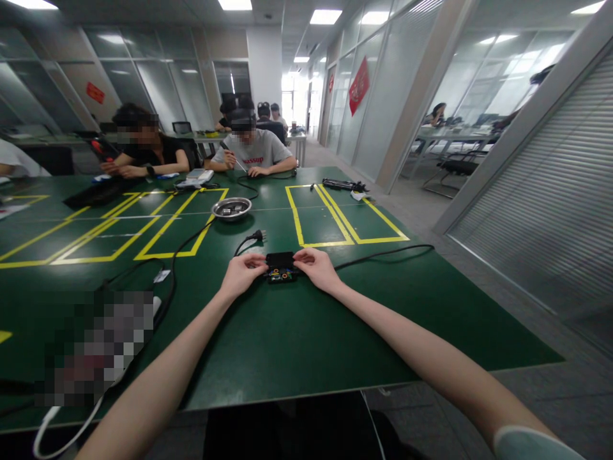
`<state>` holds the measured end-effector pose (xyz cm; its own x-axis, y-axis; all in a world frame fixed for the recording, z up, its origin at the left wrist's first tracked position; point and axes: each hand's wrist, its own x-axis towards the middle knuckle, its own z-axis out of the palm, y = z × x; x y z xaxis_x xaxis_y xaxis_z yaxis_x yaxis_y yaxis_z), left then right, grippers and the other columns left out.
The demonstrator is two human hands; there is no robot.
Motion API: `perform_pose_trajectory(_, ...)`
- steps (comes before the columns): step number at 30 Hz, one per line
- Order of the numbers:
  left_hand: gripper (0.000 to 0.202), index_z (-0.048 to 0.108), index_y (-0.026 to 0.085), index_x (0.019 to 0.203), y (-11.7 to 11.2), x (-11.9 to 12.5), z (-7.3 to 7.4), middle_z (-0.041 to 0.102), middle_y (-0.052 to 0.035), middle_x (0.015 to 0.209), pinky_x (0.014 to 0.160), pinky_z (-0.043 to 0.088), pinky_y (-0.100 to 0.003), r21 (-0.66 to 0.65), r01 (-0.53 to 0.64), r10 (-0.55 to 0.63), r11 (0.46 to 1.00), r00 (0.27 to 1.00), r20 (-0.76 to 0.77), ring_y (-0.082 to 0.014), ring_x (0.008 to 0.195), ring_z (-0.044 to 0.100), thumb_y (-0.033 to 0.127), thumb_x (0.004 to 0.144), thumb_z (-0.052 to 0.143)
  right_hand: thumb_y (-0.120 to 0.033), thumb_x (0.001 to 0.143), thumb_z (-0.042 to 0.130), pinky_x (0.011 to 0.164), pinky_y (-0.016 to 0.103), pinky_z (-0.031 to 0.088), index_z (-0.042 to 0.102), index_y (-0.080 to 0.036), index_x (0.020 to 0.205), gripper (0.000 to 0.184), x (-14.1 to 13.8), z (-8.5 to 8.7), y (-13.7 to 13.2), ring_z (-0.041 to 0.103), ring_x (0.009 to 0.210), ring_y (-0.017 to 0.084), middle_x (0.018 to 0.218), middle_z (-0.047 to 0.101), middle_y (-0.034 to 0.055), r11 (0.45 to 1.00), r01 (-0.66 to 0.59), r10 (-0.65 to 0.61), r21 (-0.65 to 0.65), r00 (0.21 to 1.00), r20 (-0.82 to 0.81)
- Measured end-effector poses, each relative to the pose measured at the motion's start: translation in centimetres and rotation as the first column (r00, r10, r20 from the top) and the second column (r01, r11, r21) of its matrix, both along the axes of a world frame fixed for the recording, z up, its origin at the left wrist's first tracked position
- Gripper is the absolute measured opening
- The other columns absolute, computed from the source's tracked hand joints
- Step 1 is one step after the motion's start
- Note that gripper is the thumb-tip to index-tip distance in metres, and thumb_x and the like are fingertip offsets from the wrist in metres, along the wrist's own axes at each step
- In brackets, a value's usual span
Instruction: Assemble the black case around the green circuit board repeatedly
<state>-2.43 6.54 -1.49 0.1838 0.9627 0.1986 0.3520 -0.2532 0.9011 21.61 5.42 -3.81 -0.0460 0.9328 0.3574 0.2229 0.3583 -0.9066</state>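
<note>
open tabletop (297,338) between hands (243,275) (316,266) and near edge (306,392), plug (259,236) and metal bowl (232,209) beyond, cable (383,254) rightward

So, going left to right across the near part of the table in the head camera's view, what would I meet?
A pixelated object, small white tag, left hand, opened black case with electronics showing, right hand, black cable.

Bowl (232,217) shiny metal; casing (280,259) plastic (matt, seemingly).
</note>
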Motion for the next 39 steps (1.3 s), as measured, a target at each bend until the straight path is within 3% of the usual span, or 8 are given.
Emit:
perform_pose_trajectory(7, 0.031, 0.075, 0.016, 0.095, -0.1, -0.3, 0.0, 0.079, -0.0044, 0.079, 0.083, 0.056, -0.036, 0.002, 0.031, -0.031, 1.000, 0.999, 0.014, -0.0226, 0.076, 0.074, 0.033, 0.069, 0.079, -0.024, 0.074, 0.072, 0.069, 0.028, 0.056, 0.066, -0.020, 0.093, 0.020, 0.0, 0.2, -0.3, 0.067, 0.073, 0.016, 0.078, 0.069, -0.0005, 0.997, -0.067, 0.066, -0.045, 0.997, -0.032)
perform_pose_trajectory(15, 0.028, 0.073, 0.016, 0.093, -0.5, -0.4, 0.6, 0.079, -0.0047, 0.080, 0.084, 0.056, -0.037, -0.003, 0.045, -0.045, 0.999, 0.999, -0.027, -0.0241, 0.079, 0.076, 0.033, 0.071, 0.076, -0.024, 0.074, 0.071, 0.070, 0.029, 0.056, 0.065, -0.020, 0.087, 0.015, 0.0, 0.5, -0.4, 0.069, 0.080, 0.017, 0.088, 0.072, 0.0019, 0.998, -0.051, 0.052, -0.049, 0.998, 0.018)
perform_pose_trajectory(29, 0.026, 0.070, 0.018, 0.091, -0.6, -0.3, 0.8, 0.079, -0.0040, 0.077, 0.080, 0.058, -0.036, -0.008, 0.054, -0.055, 0.998, 0.997, -0.055, -0.0250, 0.078, 0.076, 0.035, 0.072, 0.073, -0.024, 0.074, 0.069, 0.070, 0.029, 0.055, 0.064, -0.020, 0.085, 0.013, -0.1, 0.4, 0.0, 0.068, 0.076, 0.016, 0.084, 0.071, 0.0012, 0.998, -0.054, 0.054, -0.043, 0.999, 0.005)
perform_pose_trajectory(32, 0.019, 0.070, 0.018, 0.086, -0.6, -0.4, 0.9, 0.079, -0.0044, 0.077, 0.082, 0.059, -0.037, 0.024, 0.064, -0.064, 0.998, 0.997, -0.034, -0.0246, 0.079, 0.076, 0.032, 0.073, 0.066, -0.021, 0.076, 0.063, 0.070, 0.028, 0.056, 0.065, -0.020, 0.088, 0.012, -0.1, 0.3, 0.0, 0.069, 0.078, 0.016, 0.086, 0.072, 0.0023, 0.997, -0.061, 0.060, -0.039, 0.998, -0.012)
perform_pose_trajectory(39, 0.017, 0.070, 0.019, 0.079, -0.9, -0.1, 1.1, 0.077, -0.0034, 0.076, 0.079, 0.062, -0.035, 0.010, 0.063, -0.063, 0.998, 0.998, -0.011, -0.0223, 0.077, 0.076, 0.025, 0.071, 0.056, -0.011, 0.075, 0.046, 0.063, 0.025, 0.054, 0.067, -0.019, 0.097, 0.031, 0.1, 0.0, 0.0, 0.069, 0.074, 0.014, 0.089, 0.073, 0.0031, 0.991, -0.096, 0.087, -0.089, 0.992, -0.090)
